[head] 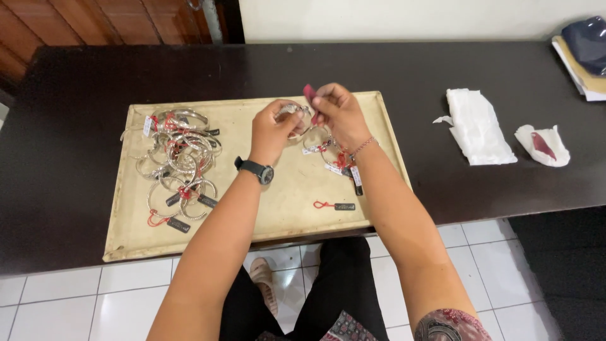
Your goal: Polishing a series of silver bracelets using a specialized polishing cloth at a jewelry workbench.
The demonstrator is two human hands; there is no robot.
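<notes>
My left hand (273,130), with a dark watch on its wrist, holds a silver bangle (291,110) above the beige tray (278,202). Against that bangle my right hand (338,112) pinches a small red cloth (310,95). Below my right hand lie two or three silver bangles (319,142) with red strings and tags. A heap of several silver bangles (180,161) with red strings and black tags fills the tray's left part. A loose black tag on a red string (334,206) lies near the tray's front edge.
The tray rests on a dark table (76,101). To the right lie a folded white cloth (478,126) and a smaller white cloth with a red patch (543,145). Stacked papers and a dark bag (584,57) sit at the far right corner. White floor tiles show below.
</notes>
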